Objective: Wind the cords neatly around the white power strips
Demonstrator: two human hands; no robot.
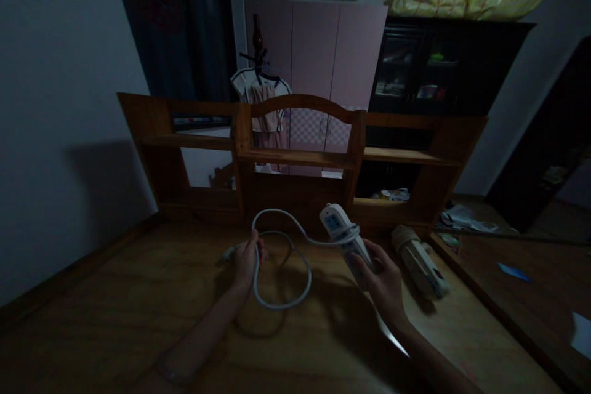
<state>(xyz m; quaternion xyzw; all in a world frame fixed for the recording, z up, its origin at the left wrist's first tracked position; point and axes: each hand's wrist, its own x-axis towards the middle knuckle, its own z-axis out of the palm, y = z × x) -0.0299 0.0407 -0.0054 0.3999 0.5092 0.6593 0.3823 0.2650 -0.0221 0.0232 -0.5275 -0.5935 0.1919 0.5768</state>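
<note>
Right hand (pixel 383 277) wrapped round white power strip (pixel 336 221), held above wooden surface (pixel 138 320); cord (pixel 279 308) coiled about strip, loop pinched in left hand (pixel 247 263). Corded bundle (pixel 421 265) lies to right.

The cord (pixel 277 307) and device (pixel 336 220) are white, the shelf (pixel 300 157) brown, the cabinet (pixel 314 55) pink, part-checked.
</note>
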